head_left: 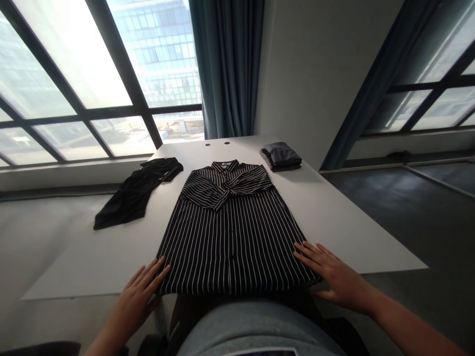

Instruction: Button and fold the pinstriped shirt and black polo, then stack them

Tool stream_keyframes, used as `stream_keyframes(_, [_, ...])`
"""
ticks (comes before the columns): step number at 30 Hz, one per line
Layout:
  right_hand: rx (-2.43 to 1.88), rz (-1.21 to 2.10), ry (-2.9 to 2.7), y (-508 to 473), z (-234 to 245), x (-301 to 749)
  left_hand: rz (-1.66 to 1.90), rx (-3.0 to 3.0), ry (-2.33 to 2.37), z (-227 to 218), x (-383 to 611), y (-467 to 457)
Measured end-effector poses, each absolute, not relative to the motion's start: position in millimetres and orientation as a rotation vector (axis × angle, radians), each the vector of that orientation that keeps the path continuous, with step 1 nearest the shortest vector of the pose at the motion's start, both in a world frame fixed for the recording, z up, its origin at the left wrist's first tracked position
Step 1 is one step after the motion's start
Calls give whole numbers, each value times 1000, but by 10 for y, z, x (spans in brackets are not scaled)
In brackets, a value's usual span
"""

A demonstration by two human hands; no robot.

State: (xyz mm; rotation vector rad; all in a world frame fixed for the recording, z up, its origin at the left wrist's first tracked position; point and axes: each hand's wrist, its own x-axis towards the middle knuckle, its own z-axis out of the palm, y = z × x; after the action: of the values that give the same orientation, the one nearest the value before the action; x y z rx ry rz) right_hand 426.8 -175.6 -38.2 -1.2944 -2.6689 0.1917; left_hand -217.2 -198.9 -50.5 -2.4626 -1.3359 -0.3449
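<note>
A black shirt with white stripes (230, 237) lies spread on the white table, collar at the far end and both sleeves folded across its chest. Its hem reaches the near table edge. My left hand (139, 291) rests at the lower left corner of the shirt, fingers stretched out and fingertips on the fabric. On the opposite side, my right hand (330, 277) lies with spread fingers on the lower right side, its thumb below the hem. Neither hand grips the cloth.
The white table (345, 237) carries a crumpled black garment (135, 193) on the left and a stack of folded dark clothes (281, 156) at the back right. Two small dark round fittings (226, 143) sit near the far edge. Behind are windows and a blue curtain (228, 69).
</note>
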Motion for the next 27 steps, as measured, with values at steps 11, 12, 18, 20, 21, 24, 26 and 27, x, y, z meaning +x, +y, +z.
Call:
stream_keyframes(11, [-1307, -172, -2542, -1884, -578, 4341, -471, -2370, -1371, -563, -2262, -2101])
stream_keyframes(12, [-1311, -183, -2528, -1897, -583, 4340, -492, -2346, -1377, -577, -2249, -2126])
stream_keyframes(18, [-1282, -302, -2459, -1953, -611, 4341, -591, -2251, -1453, -693, -2183, -2271])
stream_keyframes(20, [-1268, -342, -2441, -1966, -608, 4334, -655, -2231, -1490, -731, -2159, -2298])
stream_keyframes(21, [-1265, -359, -2436, -1971, -603, 4327, -693, -2219, -1516, -742, -2142, -2304])
stream_keyframes(24, [-1258, -406, -2435, -1981, -577, 4303, -821, -2177, -1603, -731, -2062, -2294])
stream_keyframes(26, [-1261, -430, -2441, -1988, -562, 4289, -906, -2134, -1667, -685, -1985, -2271])
stream_keyframes(27, [-1265, -440, -2441, -1992, -559, 4283, -941, -2101, -1709, -656, -1944, -2258])
